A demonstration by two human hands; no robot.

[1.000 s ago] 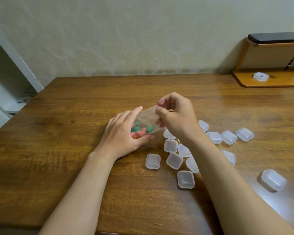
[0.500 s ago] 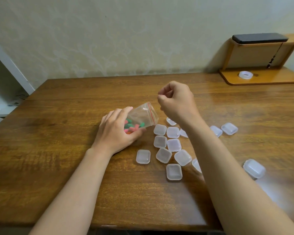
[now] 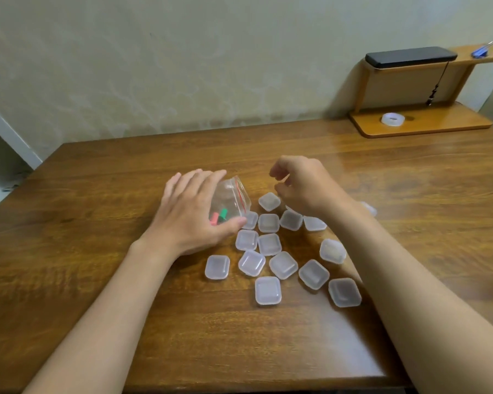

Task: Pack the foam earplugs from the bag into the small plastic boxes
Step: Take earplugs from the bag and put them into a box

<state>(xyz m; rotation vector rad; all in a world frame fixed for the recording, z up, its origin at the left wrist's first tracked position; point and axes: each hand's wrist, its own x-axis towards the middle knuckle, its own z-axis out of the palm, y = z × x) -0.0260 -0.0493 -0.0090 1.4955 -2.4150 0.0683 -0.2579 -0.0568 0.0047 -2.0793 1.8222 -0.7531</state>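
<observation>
A clear zip bag with a red seal strip lies on its side on the wooden table, mouth pointing right. Red and green foam earplugs show at its bottom end. My left hand grips the bag, fingers over the top and thumb beneath. My right hand hovers to the right of the bag mouth with curled fingers, and nothing shows in it. Several small clear plastic boxes lie shut and scattered below and right of both hands; my right forearm covers some of them.
A wooden desk shelf stands at the back right with a roll of clear tape on its base and a black flat object on top. A white shelf unit sits beyond the table's left edge.
My right hand has let go of the bag's mouth and moved right, over the boxes. My left hand keeps hold of the bag, which now lies lower. The view has shifted.
</observation>
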